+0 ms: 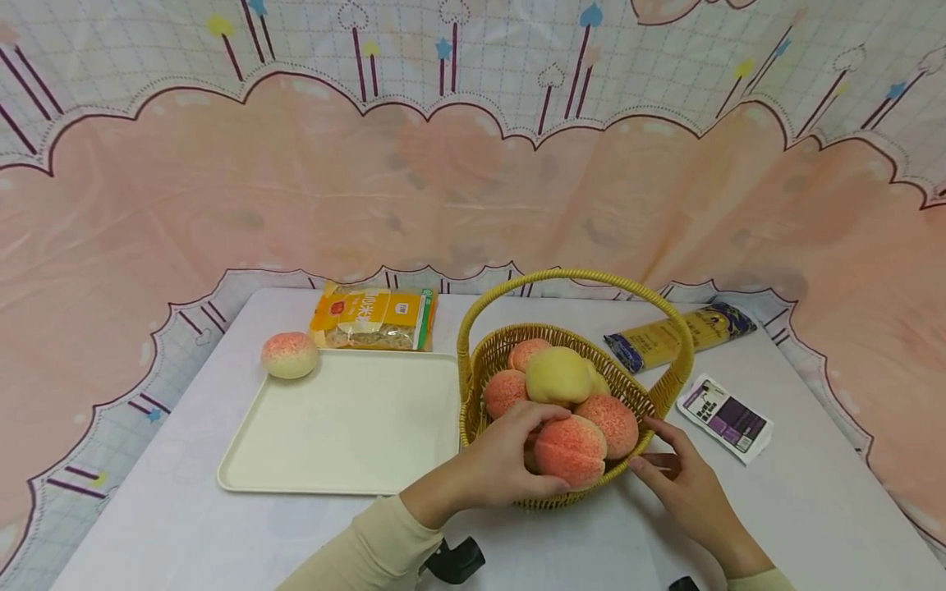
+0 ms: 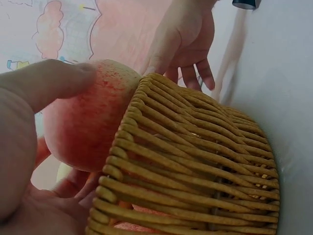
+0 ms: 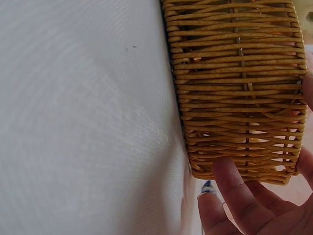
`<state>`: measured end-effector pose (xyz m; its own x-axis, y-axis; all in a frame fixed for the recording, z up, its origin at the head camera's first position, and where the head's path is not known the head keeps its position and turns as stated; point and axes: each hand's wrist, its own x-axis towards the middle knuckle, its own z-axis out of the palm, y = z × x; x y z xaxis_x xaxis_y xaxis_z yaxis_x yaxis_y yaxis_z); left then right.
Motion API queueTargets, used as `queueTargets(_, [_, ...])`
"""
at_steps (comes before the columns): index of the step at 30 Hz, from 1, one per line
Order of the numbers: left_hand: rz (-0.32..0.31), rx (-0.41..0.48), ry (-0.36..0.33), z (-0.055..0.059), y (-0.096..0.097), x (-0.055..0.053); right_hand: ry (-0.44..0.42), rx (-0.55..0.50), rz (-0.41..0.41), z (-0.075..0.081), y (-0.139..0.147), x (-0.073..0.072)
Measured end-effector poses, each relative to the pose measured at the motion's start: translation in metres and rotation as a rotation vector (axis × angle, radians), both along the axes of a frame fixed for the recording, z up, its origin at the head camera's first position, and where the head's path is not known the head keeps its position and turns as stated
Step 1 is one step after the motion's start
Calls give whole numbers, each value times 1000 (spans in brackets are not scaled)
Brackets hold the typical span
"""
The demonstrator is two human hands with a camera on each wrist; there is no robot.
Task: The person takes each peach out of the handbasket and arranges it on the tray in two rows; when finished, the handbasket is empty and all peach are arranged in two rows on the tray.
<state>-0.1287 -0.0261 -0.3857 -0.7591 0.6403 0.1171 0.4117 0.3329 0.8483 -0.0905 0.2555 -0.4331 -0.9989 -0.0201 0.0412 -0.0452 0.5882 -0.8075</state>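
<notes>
A wicker basket (image 1: 484,349) with a tall arched handle holds several reddish peaches and a round yellow fruit (image 1: 557,376). My left hand (image 1: 502,460) grips a peach (image 1: 571,451) at the basket's front, thumb on one side and fingers on the other. In the left wrist view this peach (image 2: 88,122) sits right at the woven rim. My right hand (image 1: 691,484) holds the basket's right side, thumb and index finger at the rim. Another finger touches the outer weave in the right wrist view. A pale peach (image 1: 290,355) with a pink top rests on the tray's back left corner.
The cream tray (image 1: 347,427) lies left of the basket. Behind it is a yellow food packet (image 1: 375,318). A long yellow and blue packet (image 1: 683,335) lies at the back right, with a small white and purple packet (image 1: 726,417) in front of it. A patterned cloth hangs behind the table.
</notes>
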Motion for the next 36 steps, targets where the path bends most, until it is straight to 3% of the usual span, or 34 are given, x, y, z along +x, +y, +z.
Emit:
queueTargets(4, [-13, 31, 21, 1, -1, 0, -8, 1, -1, 1, 0, 0])
queueTargets(11, [-25, 82, -5, 1, -2, 0, -8, 5, 4, 1, 0, -1])
queueTargets(18, [-45, 21, 64, 3, -3, 0, 9, 2, 9, -2, 2, -1])
queueTargets(21, [-63, 18, 59, 3, -4, 0, 9, 1, 10, -2, 2, -1])
queueTargets(25, [-50, 50, 39, 3, -6, 1, 2, 0, 10, 0, 1, -1])
queueTargets(36, [3, 112, 81, 6, -22, 8, 21, 6, 13, -1, 1, -1])
